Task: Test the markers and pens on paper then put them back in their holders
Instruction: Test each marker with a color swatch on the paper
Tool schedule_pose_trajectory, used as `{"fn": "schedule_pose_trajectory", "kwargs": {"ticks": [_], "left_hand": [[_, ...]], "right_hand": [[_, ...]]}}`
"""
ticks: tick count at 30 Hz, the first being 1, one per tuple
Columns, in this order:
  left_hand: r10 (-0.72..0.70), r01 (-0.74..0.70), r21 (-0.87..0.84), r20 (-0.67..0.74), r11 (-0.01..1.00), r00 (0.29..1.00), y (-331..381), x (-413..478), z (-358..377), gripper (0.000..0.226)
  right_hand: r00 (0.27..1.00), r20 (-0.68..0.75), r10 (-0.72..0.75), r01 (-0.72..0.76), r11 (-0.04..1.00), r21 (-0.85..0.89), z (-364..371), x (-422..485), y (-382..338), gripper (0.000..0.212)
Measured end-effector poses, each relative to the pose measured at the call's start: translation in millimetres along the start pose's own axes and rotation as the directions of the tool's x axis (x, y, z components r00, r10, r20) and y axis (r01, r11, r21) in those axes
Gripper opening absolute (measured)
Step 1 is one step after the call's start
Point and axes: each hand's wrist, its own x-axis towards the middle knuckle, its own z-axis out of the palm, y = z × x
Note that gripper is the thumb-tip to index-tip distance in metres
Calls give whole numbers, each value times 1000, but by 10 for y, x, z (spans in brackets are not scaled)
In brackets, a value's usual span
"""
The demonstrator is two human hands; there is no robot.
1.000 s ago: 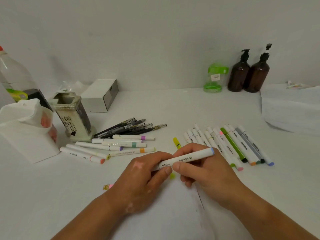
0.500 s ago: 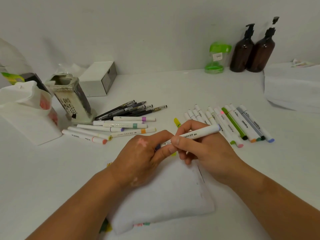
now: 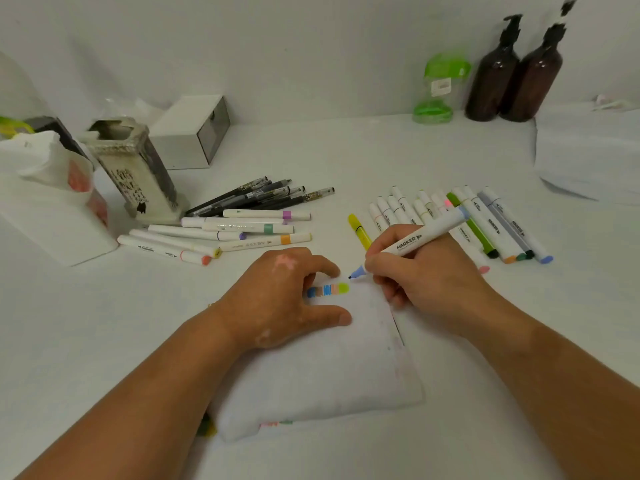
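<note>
Your right hand (image 3: 426, 282) fingers curl round blue marker (image 3: 419, 239), tip just beside swatch row (image 3: 327, 290) on paper (image 3: 329, 368); left hand (image 3: 277, 303) flat on it, fingers straight (paper may slide on desk (image 3: 346, 161)); draw short light stroke

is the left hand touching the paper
Touching. The head view shows the left hand resting on the paper, thumb and palm flat against it.
</note>
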Motion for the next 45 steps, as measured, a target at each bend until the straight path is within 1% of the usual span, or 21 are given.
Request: {"fn": "schedule_pose_trajectory", "kwargs": {"ticks": [6, 14, 18, 22, 28, 33, 38, 40, 44, 45], "left_hand": [[-21, 21, 6, 21, 1000, 1000, -15, 6, -14, 66], [-47, 46, 22, 50, 999, 998, -2, 18, -24, 66], [-54, 52, 23, 53, 998, 997, -5, 20, -19, 66], [-61, 59, 33, 54, 998, 997, -5, 28, -13, 68], [-60, 59, 32, 54, 998, 997, -7, 28, -9, 68], [-56, 55, 29, 46, 998, 997, -13, 24, -10, 68], [-58, 56, 40, 58, 998, 997, -5, 33, -11, 76], [-61, 58, 43, 60, 997, 996, -9, 32, -12, 76], [-62, 59, 46, 57, 997, 996, -31, 35, -4, 77], [-62, 59, 47, 55, 997, 997, -37, 36, -3, 76]], "right_hand": [[997, -29, -78, 70, 975, -210, 4, -4, 37, 14], [993, -39, -113, 97, 954, -284, 17, -6, 36, 7], [993, -7, -118, 109, 942, -318, 17, -11, 26, 9], [989, -24, -145, 130, 939, -318, 17, -10, 29, 11], [990, -21, -140, 126, 939, -321, 14, -7, 27, 13], [991, -19, -134, 121, 939, -322, 11, -10, 24, 12], [992, -16, -124, 111, 936, -335, 11, -9, 20, 11], [991, -30, -129, 112, 938, -329, 10, -7, 20, 10], [992, -12, -129, 118, 938, -326, 11, -17, 14, 10], [991, -29, -133, 117, 942, -314, 6, -13, 10, 10]]}}
